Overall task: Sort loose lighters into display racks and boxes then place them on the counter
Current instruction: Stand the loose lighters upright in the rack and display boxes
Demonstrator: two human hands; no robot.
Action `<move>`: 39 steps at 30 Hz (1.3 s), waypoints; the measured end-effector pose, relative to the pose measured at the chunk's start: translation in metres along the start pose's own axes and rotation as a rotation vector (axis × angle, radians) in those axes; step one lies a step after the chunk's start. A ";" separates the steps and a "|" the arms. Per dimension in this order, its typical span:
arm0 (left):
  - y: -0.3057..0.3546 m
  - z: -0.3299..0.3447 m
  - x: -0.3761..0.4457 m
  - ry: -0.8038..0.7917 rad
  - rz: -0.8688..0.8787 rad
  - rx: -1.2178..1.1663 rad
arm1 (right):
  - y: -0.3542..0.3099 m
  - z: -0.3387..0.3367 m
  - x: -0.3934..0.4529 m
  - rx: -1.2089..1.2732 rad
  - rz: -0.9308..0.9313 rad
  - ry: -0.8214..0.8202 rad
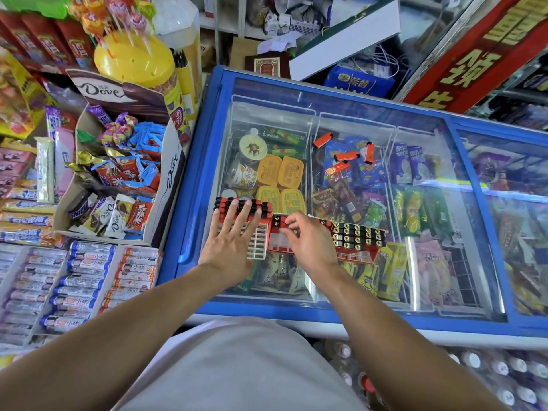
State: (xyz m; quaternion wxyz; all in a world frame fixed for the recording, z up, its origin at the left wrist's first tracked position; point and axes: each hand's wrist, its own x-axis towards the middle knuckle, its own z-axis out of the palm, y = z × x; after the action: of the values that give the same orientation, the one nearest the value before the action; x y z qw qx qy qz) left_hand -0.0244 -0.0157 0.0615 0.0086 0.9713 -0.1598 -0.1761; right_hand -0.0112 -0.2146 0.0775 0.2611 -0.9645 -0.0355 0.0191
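Head view: left hand [229,235] flat, fingers spread, pressing white rack [257,241] with row of lighters [241,204] at its 12 o'clock edge. Right hand [305,235] fingers curled, pinching at red display box [360,253]; what they hold hidden. Four loose lighters [345,155] on freezer lid [335,120] at 1 o'clock. "Dove" readable on carton [169,185] at 9 o'clock. Lighter print illegible.

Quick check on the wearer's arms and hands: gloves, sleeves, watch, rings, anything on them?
Nothing worn that shows. The left hand and right hand are bare, with no gloves, and no rings or watch visible. Both forearms are uncovered up to the frame edge, so no sleeves appear in view. The only clothing visible is a light grey garment over the torso at the bottom of the frame.
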 end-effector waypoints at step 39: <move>0.017 -0.002 0.025 0.165 0.203 -0.176 | 0.077 -0.023 0.156 0.165 0.444 -0.239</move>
State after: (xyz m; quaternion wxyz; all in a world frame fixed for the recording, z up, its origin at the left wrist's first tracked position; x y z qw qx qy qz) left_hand -0.0068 -0.0393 0.0562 0.1247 0.9568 -0.2397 -0.1072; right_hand 0.1503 -0.2806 0.0553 0.3221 -0.9149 0.1482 0.1928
